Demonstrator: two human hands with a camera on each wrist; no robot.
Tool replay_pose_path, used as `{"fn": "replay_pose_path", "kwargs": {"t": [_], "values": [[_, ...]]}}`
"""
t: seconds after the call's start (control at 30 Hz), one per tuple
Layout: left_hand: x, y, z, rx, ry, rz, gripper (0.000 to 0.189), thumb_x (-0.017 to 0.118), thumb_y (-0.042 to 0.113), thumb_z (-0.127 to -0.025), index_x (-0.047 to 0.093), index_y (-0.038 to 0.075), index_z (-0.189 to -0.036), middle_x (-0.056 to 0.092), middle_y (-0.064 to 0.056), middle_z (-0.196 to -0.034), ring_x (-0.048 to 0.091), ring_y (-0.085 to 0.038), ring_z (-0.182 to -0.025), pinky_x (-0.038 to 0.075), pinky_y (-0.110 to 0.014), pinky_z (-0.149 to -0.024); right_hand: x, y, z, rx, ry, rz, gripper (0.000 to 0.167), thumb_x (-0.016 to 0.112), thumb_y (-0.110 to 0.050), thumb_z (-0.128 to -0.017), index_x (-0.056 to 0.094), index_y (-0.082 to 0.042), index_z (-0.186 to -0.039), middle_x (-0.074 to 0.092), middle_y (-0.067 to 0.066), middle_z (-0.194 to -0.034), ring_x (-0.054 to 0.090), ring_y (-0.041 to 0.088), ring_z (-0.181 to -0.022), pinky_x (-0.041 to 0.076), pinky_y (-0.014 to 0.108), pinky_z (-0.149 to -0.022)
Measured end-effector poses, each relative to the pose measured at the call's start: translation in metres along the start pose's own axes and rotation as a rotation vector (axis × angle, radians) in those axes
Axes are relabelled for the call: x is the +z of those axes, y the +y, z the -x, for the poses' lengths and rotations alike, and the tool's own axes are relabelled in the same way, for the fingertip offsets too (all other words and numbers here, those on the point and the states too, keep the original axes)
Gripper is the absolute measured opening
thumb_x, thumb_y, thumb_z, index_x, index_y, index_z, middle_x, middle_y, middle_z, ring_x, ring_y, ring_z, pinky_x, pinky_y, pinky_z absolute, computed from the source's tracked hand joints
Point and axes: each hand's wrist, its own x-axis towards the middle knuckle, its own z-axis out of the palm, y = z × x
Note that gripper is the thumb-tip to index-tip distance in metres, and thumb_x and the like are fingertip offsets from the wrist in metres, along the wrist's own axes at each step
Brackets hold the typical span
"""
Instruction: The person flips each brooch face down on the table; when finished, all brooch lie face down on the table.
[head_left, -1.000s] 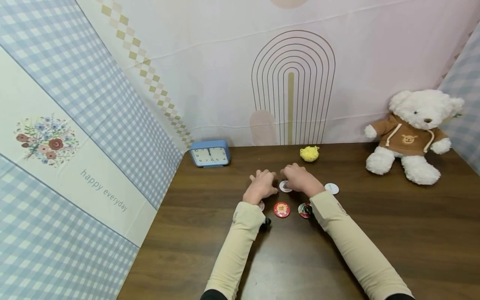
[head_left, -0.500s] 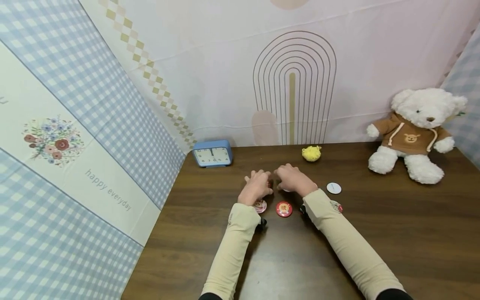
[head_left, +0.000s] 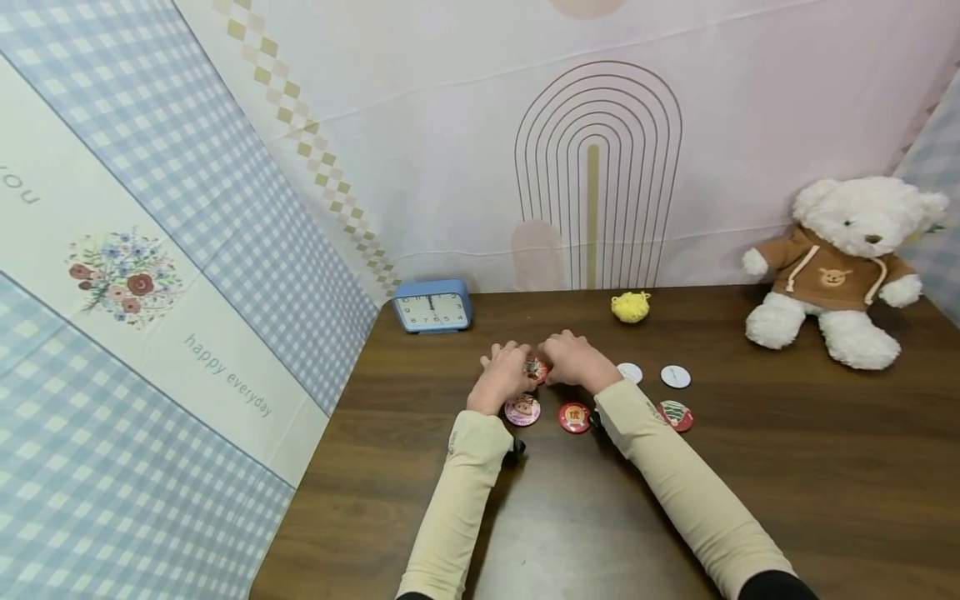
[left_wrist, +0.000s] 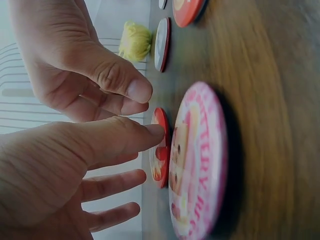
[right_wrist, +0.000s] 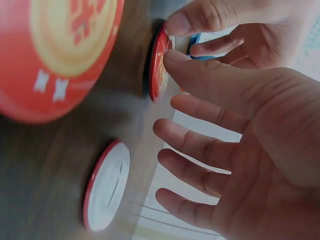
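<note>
A red-rimmed button badge with a picture on its face sits between my two hands, close over the table. My left hand reaches in from the left, its thumb tip overlapping the badge in the left wrist view and the other fingers spread beyond it. From the right comes my right hand; in the right wrist view its thumb is at the badge's rim and its fingers are spread loosely. Nearer me lie a pink badge and a red badge with a yellow centre.
Two badges, one white and another white badge, lie back-up to the right, above a red-and-green badge. Behind stand a blue clock, a small yellow woolly object and a white teddy bear.
My right hand has shifted left toward the left hand, uncovering a white badge and the red-and-green one. The picture badge now shows between the hands. The left hand has drawn slightly left, baring the pink badge.
</note>
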Motion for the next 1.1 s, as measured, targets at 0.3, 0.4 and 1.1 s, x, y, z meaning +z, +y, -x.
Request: {"fn": "replay_pose_path", "kwargs": {"t": [0.3,0.4,1.1], "values": [[0.005,-0.006,-0.002,-0.007,-0.008,-0.020,0.044,0.083,0.019,-0.084,0.068,0.010,-0.124,0.061,-0.011,-0.122,0.048,-0.038,-0.118,0.036,-0.059,-0.094,0.004,-0.005,-0.003,-0.025,0.012,0.011,0.039,0.085,-0.011,-0.078,0.072,-0.004,-0.115,0.067,0.014,-0.106,0.056,0.041,-0.105,0.044,0.061,-0.088],[0.005,-0.007,-0.002,0.002,-0.014,-0.008,0.041,0.082,0.017,-0.084,0.069,0.010,-0.122,0.062,-0.010,-0.119,0.048,-0.038,-0.117,0.036,-0.059,-0.094,0.004,-0.006,-0.004,-0.011,-0.007,0.013,0.040,0.084,-0.010,-0.079,0.072,-0.004,-0.117,0.067,0.015,-0.109,0.056,0.041,-0.108,0.043,0.062,-0.091],[0.005,-0.012,-0.002,0.025,0.014,0.035,0.027,0.084,0.017,-0.082,0.074,0.014,-0.107,0.071,-0.003,-0.103,0.054,-0.035,-0.112,0.034,-0.055,-0.092,0.008,-0.008,-0.011,0.004,0.010,0.009,0.016,0.078,0.003,-0.079,0.071,-0.007,-0.089,0.060,0.004,-0.074,0.054,0.023,-0.072,0.048,0.045,-0.072]]}}
